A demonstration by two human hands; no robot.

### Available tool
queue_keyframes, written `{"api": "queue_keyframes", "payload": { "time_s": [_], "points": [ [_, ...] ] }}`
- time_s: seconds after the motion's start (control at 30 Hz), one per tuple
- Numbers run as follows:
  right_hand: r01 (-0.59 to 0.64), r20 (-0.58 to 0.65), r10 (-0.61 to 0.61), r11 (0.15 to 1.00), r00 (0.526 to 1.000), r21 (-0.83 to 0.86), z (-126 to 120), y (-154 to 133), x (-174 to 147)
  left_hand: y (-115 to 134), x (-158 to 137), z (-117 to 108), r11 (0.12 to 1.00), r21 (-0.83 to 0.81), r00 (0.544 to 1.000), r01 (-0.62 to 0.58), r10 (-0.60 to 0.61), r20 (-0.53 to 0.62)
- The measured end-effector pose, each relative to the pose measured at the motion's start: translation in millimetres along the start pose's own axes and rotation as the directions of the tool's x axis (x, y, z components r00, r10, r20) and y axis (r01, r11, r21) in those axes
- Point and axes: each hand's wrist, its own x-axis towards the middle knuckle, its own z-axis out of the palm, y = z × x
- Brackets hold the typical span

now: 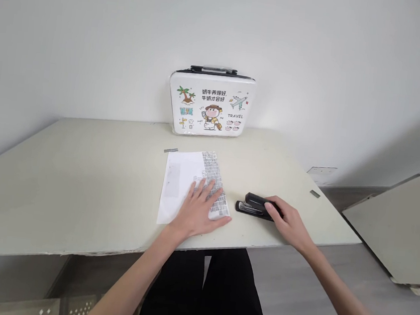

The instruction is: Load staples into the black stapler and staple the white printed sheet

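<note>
Left hand (pixel 198 212) fingers spread flat on paper (pixel 180 184), right hand (pixel 288 219) fingers gripping stapler (pixel 252 205)

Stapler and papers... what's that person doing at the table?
A person sits at a pale table. Their left hand lies flat on a sheet of paper with a printed, patterned part, pressing it down. Their right hand rests on a black stapler lying just right of the paper. A little case with cartoon pictures stands against the wall behind. Two short strips of staples lie loose on the table.
</note>
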Motion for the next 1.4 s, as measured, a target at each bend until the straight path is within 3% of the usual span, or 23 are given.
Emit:
{"api": "queue_keyframes", "payload": {
  "time_s": [0.17, 0.37, 0.53, 0.67, 0.9, 1.23, 1.4],
  "points": [
    [-0.026, 0.027, 0.023, 0.993, 0.999, 0.116, -0.9, -0.2, 1.3, -12.1, -12.1, -21.3, 0.999, 0.024, 0.998, 0.037, -0.036, -0.043],
    [-0.019, -0.029, 0.026, 0.979, 0.999, 0.201, -0.1, 5.0, 3.1, -73.5, -53.3, -43.4, 0.973, 0.105, 0.972, 0.208, -0.194, -0.13],
    [-0.123, -0.095, 0.151, 0.958, 0.984, 0.258, -2.3, 6.3, 2.9, -94.4, -71.8, -45.2, 0.978, 0.152, 0.99, 0.142, -0.138, -0.039],
    [-0.183, -0.143, 0.234, 0.936, 0.962, 0.302, -4.0, 4.9, 1.9, -73.2, -64.3, -40.9, 0.975, 0.184, 0.992, 0.124, -0.125, -0.004],
    [-0.186, -0.188, 0.257, 0.926, 0.948, 0.33, -6.2, 3.1, 2.4, -17.4, -32.2, -22.9, 0.985, 0.149, 0.994, 0.091, -0.099, 0.046],
    [-0.103, -0.317, 0.237, 0.917, 0.918, 0.387, -6.4, 2.0, 3.4, 39.9, 42.8, 15.8, 0.996, 0.087, 0.998, 0.001, -0.007, 0.068],
    [-0.029, -0.346, 0.16, 0.934, 0.925, 0.356, -3.3, -1.5, 9.6, 71.3, 82.6, 37.2, 0.997, 0.066, 0.996, -0.045, 0.04, 0.08]
  ]
}}
